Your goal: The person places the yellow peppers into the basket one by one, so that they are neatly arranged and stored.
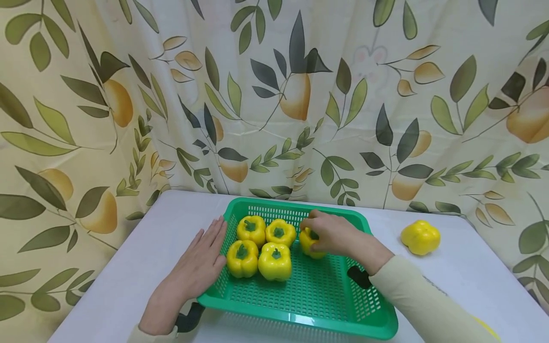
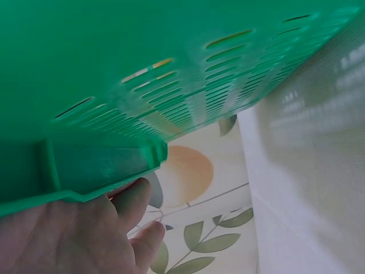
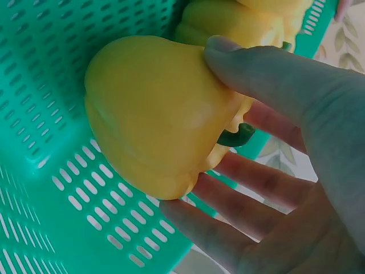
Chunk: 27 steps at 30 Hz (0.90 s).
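Right sleeve (image 1: 429, 305) bears unreadable marks (image 1: 435, 285). Right hand (image 1: 332, 233) grips a yellow pepper (image 3: 154, 108); left hand (image 1: 195, 264), fingers (image 1: 211, 234) straight, touches the green basket (image 1: 300, 290).

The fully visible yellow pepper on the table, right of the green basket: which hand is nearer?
Right. The right hand is left of that yellow pepper, holding another pepper inside the green basket; the left hand is farther off, at the basket's left rim.

Basket (image 1: 274, 316): green plastic, slotted walls — upright on the counter (image 1: 146, 247)
Held pepper (image 3: 154, 114): yellow, plump, green stem showing — within the basket, right of the others
Clustered peppers (image 1: 275, 267): four, glossy yellow, stems up
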{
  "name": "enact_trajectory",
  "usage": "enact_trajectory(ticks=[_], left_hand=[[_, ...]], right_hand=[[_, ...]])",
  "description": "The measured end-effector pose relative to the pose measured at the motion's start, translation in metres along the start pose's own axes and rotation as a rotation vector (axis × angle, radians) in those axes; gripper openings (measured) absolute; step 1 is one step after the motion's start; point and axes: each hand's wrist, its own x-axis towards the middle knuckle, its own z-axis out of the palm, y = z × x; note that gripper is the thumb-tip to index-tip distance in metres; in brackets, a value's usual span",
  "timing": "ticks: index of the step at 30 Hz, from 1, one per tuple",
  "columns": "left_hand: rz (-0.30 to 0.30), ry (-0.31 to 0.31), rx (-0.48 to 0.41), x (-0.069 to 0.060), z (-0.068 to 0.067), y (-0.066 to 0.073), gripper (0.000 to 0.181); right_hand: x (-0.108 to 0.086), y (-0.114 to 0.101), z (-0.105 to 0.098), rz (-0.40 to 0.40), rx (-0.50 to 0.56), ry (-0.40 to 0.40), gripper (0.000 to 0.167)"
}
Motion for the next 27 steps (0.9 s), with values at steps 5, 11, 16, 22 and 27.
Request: enact_trajectory(ticks=[5,11,16,22,27], left_hand=[[-0.002,-0.001,-0.002,0.001,0.000,0.001,0.063],[-0.002,-0.002,-0.002,0.002,0.000,0.003,0.063],[-0.005,-0.005,-0.004,0.001,-0.001,0.003,0.063],[-0.009,-0.008,-0.009,0.001,-0.001,0.002,0.063],[-0.011,-0.009,-0.018,0.000,-0.001,0.003,0.063]], right_hand=[[0.003,0.000,0.004,0.002,-0.006,-0.016,0.042],[0.004,0.001,0.006,0.017,0.009,-0.024,0.052],[0.002,0.003,0.005,0.018,0.032,-0.035,0.062],[-0.005,0.003,-0.002,0.050,0.030,-0.031,0.062],[-0.016,0.007,-0.013,0.024,0.011,0.016,0.053]])
